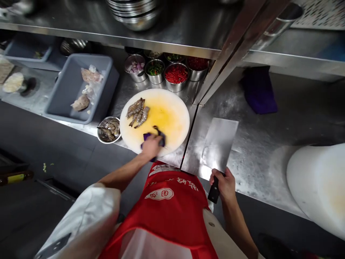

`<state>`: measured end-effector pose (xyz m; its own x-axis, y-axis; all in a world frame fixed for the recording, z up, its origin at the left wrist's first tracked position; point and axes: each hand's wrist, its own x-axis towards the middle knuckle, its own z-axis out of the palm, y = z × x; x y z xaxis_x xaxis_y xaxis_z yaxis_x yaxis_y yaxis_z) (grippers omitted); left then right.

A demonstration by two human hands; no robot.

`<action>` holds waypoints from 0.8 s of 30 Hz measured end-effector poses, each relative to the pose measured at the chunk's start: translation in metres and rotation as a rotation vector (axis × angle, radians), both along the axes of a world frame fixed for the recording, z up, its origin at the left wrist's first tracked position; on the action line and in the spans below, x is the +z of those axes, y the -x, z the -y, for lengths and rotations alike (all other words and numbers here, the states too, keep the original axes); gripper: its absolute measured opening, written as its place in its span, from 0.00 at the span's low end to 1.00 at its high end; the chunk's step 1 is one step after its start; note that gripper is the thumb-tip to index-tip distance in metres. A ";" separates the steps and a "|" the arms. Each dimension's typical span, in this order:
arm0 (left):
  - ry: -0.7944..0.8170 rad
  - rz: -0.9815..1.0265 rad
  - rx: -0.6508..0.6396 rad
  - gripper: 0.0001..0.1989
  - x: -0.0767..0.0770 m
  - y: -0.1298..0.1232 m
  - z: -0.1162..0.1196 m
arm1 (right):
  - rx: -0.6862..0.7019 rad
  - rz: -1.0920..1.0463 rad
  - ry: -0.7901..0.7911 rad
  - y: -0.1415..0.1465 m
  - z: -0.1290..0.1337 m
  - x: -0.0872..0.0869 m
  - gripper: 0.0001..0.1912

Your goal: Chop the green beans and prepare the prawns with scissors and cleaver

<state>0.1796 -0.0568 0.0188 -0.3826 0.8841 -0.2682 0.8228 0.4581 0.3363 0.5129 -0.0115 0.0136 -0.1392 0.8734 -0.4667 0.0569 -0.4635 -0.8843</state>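
Observation:
My left hand (pixel 151 145) is closed on a dark purple cloth (pixel 161 139), pressed to the near part of a round white cutting board (pixel 178 108) with a yellow stain in its middle. The hand and cloth are a little blurred. Several raw shrimp (pixel 138 110) lie together on the board's left side. To the right of the board, my right hand (pixel 225 183) grips the black handle of a cleaver (pixel 219 142), its broad blade over the steel counter. Beside the board's left edge stands a small metal bowl (pixel 109 130) with more shrimp in it.
Behind the board stand metal cups of red chilies (pixel 176 73), green chopped pieces (pixel 155 68) and purple pieces (pixel 135 67). A grey tub (pixel 107 68) is at left, a white bucket (pixel 309 180) at right. A purple cloth (pixel 260 91) lies farther back. A steel post (pixel 229 54) supports the shelf overhead.

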 end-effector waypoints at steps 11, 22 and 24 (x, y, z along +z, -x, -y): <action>-0.699 0.394 -0.109 0.25 0.011 -0.054 -0.129 | -0.575 -0.064 -0.387 -0.020 0.003 0.062 0.14; -0.127 -0.233 0.243 0.24 0.003 0.081 -0.061 | -0.252 0.001 -0.100 -0.003 0.021 0.007 0.18; -0.108 -0.111 0.173 0.22 -0.001 0.057 -0.057 | -0.082 0.005 -0.050 0.012 0.018 -0.002 0.18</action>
<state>0.1231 -0.0001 0.0178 -0.5531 0.8239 -0.1235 0.7698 0.5621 0.3023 0.5010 -0.0299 0.0115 -0.0645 0.9041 -0.4224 0.0252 -0.4217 -0.9064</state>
